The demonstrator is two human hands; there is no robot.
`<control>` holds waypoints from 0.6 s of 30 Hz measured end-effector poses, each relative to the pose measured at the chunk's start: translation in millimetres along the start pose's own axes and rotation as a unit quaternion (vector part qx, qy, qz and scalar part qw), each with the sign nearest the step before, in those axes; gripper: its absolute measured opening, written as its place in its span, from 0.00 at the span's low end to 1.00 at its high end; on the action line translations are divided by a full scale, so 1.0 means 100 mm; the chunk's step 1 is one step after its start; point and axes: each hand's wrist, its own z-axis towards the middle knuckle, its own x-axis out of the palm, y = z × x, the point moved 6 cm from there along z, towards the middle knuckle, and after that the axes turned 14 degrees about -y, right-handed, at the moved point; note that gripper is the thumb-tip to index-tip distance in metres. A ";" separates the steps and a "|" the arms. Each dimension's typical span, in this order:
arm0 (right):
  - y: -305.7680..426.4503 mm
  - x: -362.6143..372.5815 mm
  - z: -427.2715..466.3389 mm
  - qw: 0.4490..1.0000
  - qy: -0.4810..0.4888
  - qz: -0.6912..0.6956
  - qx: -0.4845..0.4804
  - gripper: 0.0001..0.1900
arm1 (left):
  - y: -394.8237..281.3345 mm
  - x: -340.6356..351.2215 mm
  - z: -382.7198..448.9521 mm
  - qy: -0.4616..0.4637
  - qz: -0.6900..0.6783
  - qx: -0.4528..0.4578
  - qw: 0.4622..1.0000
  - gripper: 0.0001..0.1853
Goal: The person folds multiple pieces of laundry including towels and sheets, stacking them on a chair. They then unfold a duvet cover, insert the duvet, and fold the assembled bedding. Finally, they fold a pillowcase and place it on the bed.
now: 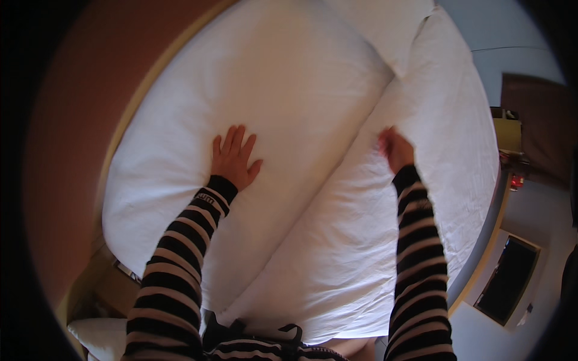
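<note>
My left hand (235,158) lies palm down on a white bed sheet (280,122), its fingers spread and holding nothing. To the right, my right hand (396,149) is over the white bedding beyond a long diagonal fold (334,167); it is blurred, with its fingers curled, and whether it pinches any cloth cannot be told. Left of the fold the sheet looks fairly smooth, while the bedding on the right (352,248) is wrinkled. A further layer of white cloth (379,27) overlaps at the top.
A reddish-brown headboard or wall panel (76,122) borders the bed on the left. At the lower left is a wooden nightstand (106,284) beside a white cushion (101,336). On the right stand a yellow box (507,134), a red object (517,182) and a dark framed panel (508,280).
</note>
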 end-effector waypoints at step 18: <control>0.91 0.68 1.13 0.991 -0.084 -0.023 -0.097 0.14 | 0.11 0.17 -0.13 -0.047 -0.025 0.008 0.999 0.25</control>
